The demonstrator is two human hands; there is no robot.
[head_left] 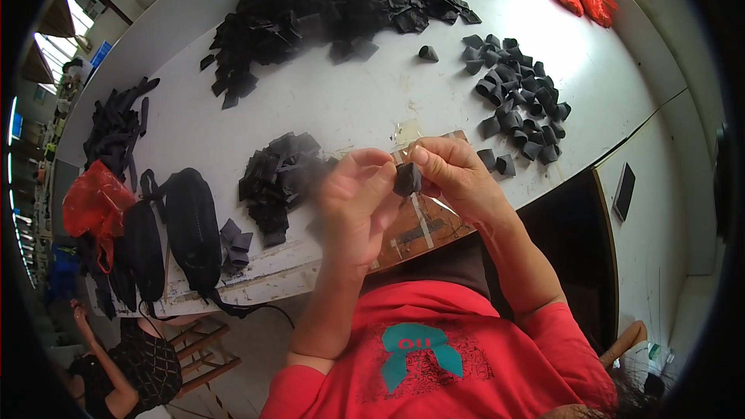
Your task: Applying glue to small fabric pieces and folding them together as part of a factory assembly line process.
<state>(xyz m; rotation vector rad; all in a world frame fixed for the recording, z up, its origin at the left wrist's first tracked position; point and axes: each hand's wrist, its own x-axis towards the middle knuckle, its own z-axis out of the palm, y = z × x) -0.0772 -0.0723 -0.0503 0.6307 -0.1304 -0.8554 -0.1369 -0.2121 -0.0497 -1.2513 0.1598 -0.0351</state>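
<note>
One small black fabric piece (407, 179) was pinched between my left hand (355, 200) and right hand (452, 174). Rolled black fabric cones (518, 105) covered less surface (341, 101) than the large flat-piece heap (334, 4); most apparently remained.

Bright daylight enters from windows at the upper left, washing the white worktable (349, 101) pale toward the upper right; the left hand (353, 202) is motion-blurred, and fisheye bending darkens the frame's rim.

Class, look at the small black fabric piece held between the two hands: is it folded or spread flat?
Folded. The black fabric piece sits bunched into a small thick wad, pinched between the left hand and right hand.
</note>
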